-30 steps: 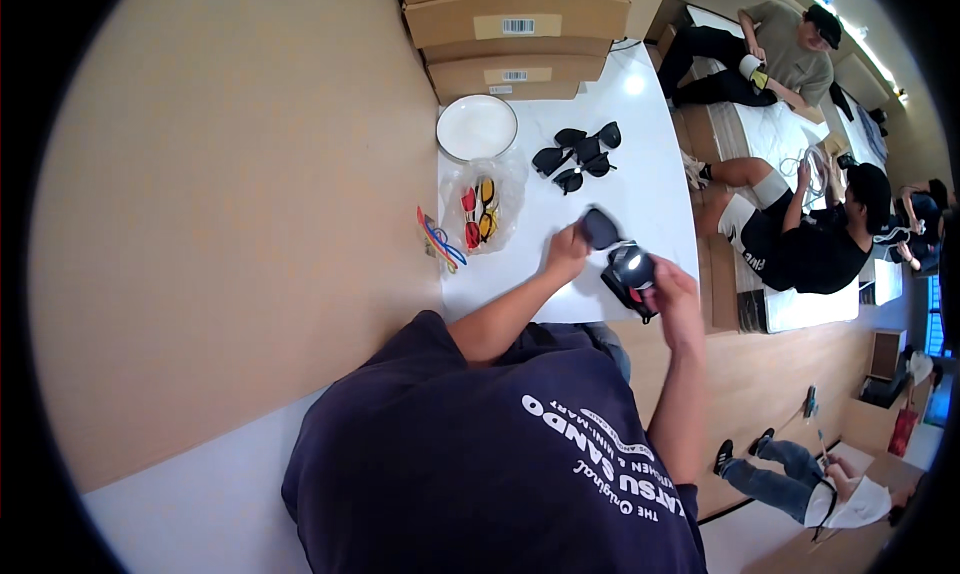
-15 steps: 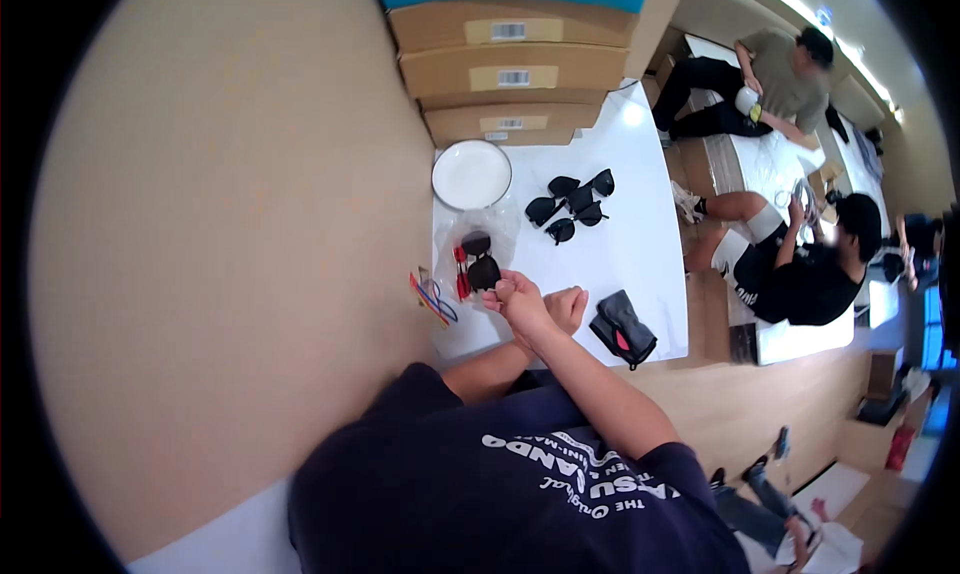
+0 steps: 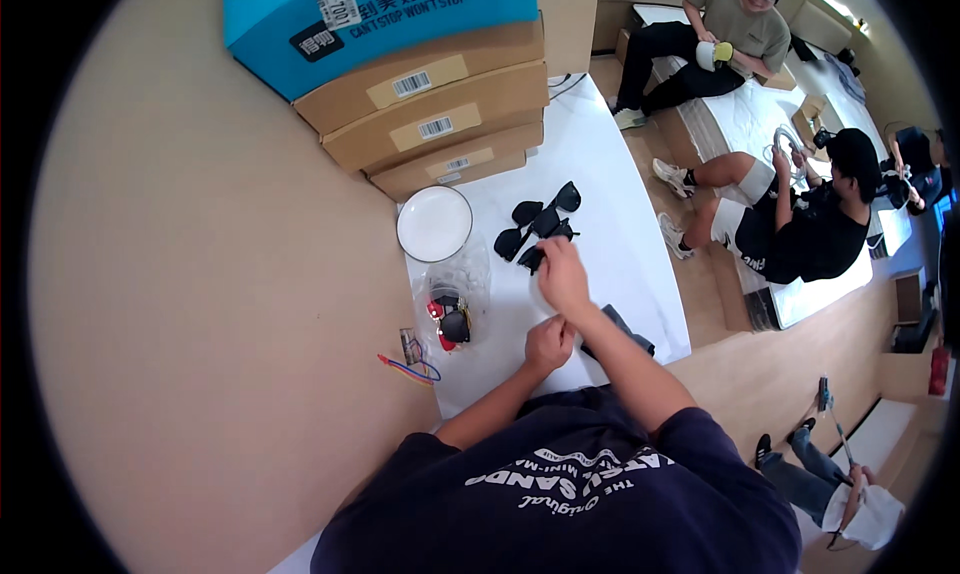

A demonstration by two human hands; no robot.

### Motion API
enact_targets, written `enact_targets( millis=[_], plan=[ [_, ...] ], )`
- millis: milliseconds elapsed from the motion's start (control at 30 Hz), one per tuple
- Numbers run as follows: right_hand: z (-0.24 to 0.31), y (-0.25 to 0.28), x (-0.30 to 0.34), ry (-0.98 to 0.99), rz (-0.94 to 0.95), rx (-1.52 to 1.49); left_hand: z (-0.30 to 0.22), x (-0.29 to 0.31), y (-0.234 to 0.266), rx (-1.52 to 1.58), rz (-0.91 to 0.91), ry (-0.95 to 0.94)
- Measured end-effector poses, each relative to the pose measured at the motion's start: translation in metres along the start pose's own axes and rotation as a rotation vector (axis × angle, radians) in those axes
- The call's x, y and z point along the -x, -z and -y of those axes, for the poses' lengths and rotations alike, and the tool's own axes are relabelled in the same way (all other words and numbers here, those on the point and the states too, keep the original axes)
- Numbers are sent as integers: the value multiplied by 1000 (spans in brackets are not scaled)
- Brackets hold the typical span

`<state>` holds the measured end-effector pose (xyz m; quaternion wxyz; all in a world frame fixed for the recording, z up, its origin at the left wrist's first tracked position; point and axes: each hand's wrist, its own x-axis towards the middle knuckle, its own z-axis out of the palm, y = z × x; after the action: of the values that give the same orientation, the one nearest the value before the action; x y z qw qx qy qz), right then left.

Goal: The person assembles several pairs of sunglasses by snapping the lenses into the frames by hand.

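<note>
My right hand (image 3: 563, 276) reaches across the white table (image 3: 620, 224), fingers down on the nearest of several black sunglasses (image 3: 541, 226). I cannot see whether it grips them. My left hand (image 3: 548, 345) lies nearer to me on the table with curled fingers and nothing visible in it. A black case (image 3: 622, 330) lies beside my right forearm. To the left stands a clear plastic container (image 3: 453, 304) holding black and red glasses, with a round white lid (image 3: 434, 224) behind it.
Several cardboard boxes (image 3: 430, 124) topped by a blue box (image 3: 370, 14) are stacked at the table's far end. Coloured cables (image 3: 407, 368) lie on the floor at the left. Other people (image 3: 800, 224) sit on the floor to the right.
Both hands held a black and red item near the table's front. My left hand then went to the clear container and drew back, and my right hand has stretched out to the sunglasses.
</note>
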<state>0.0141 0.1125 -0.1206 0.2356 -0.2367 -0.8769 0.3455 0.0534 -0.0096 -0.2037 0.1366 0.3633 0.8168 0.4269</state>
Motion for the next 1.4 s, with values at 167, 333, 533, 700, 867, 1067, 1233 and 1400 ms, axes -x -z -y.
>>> enact_targets(
  millis=[167,333,533,700,867,1067,1233,1400],
  plan=[
    [-46,0,-13,139,236,185,-8,-1,5,-26,50,79],
    [-56,8,10,136,332,196,2,1,-1,112,6,107],
    [-93,23,44,144,222,208,-11,-22,6,33,-274,-84],
    [-78,47,66,95,268,160,-29,-37,29,-143,-161,-26],
    [-86,72,83,9,176,193,-32,-54,21,-133,80,-136],
    [-78,119,97,-104,185,75,-66,-74,21,-106,187,-264],
    [-94,177,130,-208,169,-108,-94,-81,6,57,339,-433],
    [-97,237,196,-265,114,-442,-137,-68,-25,282,575,-497]
  ],
)
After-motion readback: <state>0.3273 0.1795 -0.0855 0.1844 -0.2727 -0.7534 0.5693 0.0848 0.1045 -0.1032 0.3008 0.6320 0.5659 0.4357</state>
